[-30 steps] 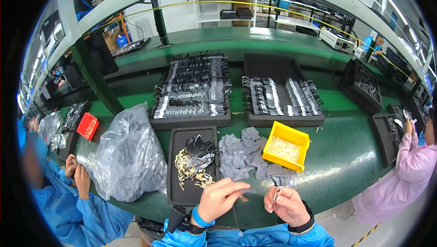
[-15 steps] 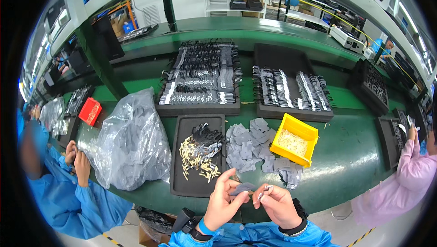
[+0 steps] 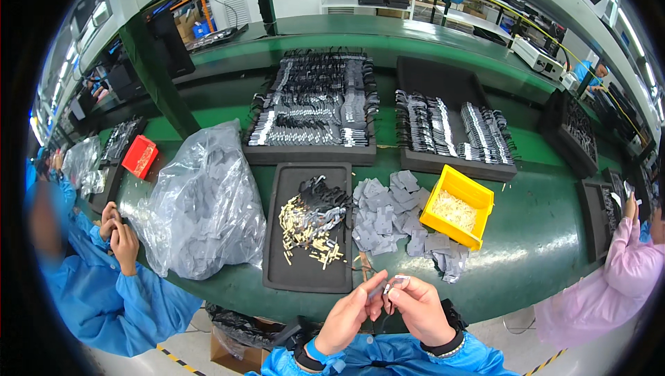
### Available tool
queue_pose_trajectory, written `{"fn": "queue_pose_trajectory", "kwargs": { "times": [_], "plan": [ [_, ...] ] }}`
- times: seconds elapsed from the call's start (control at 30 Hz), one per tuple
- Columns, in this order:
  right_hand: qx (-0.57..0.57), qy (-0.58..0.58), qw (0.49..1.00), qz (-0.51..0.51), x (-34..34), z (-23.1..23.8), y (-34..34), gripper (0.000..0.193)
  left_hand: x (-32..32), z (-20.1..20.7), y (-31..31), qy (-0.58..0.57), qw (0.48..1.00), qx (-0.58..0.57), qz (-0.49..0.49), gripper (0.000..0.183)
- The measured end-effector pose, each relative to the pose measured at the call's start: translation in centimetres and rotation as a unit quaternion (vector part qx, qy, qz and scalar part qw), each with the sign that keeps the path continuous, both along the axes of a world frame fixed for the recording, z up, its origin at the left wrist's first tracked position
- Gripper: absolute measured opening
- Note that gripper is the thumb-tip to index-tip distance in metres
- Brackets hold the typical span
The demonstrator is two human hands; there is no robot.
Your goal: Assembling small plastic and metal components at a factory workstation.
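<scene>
My left hand (image 3: 346, 319) and my right hand (image 3: 422, 312) meet low in the middle, in front of the table edge. Pinched in the left fingers is a grey flat piece (image 3: 377, 293), mostly covered by them. The right thumb and fingers grip a small part with white ends (image 3: 397, 280); a thin black cable dangles between the hands. Just beyond lies a black tray (image 3: 305, 280) with a heap of black-cabled parts (image 3: 324, 196) with cream-coloured tips. Beside it, loose grey flat pieces (image 3: 377, 213) are spread on the green table (image 3: 533, 251).
A yellow bin (image 3: 476, 239) of small pale pieces stands right of the grey pieces. Left are a large clear bag (image 3: 208, 203) of grey pieces and a red bin (image 3: 140, 156). Two black trays (image 3: 312, 155) (image 3: 457, 165) hold rows of parts. Co-workers sit at both sides.
My hands have come closer together, and the grey piece has tilted and is more hidden by the left fingers. The view has shifted slightly, moving the table things a little right and up.
</scene>
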State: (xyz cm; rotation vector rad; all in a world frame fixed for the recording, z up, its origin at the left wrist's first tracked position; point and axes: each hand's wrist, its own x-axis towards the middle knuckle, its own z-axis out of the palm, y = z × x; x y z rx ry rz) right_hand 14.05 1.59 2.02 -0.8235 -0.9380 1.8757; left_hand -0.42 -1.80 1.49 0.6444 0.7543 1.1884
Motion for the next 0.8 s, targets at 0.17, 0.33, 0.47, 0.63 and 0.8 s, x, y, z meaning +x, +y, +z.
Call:
{"fn": "queue_pose_trajectory", "kwargs": {
  "times": [0.17, 0.33, 0.47, 0.63, 0.8],
  "plan": [
    [0.008, 0.001, 1.000, 0.005, -0.2, 0.0, 0.1, 0.004, -0.3, 0.1, 0.0, -0.153, 0.985, -0.075, 0.016, 0.040],
    [0.078, -0.045, 0.996, -0.025, -0.1, -0.4, -0.1, 0.004, 0.0, 0.7, 0.0, 0.167, 0.979, 0.017, 0.114, 0.018],
    [0.253, -0.184, 0.948, -0.053, 0.1, -1.1, 0.2, 0.007, 0.0, 1.2, 0.4, 0.329, 0.922, 0.124, 0.160, 0.009],
    [0.326, -0.264, 0.905, -0.074, 0.0, 0.1, 0.7, 0.009, 0.3, 1.3, 0.4, 0.326, 0.928, 0.101, 0.152, 0.009],
    [0.274, -0.226, 0.934, -0.041, 0.3, 0.2, 0.4, 0.004, 0.3, 0.9, 0.3, 0.272, 0.952, 0.049, 0.135, 0.009]
  ]
}}
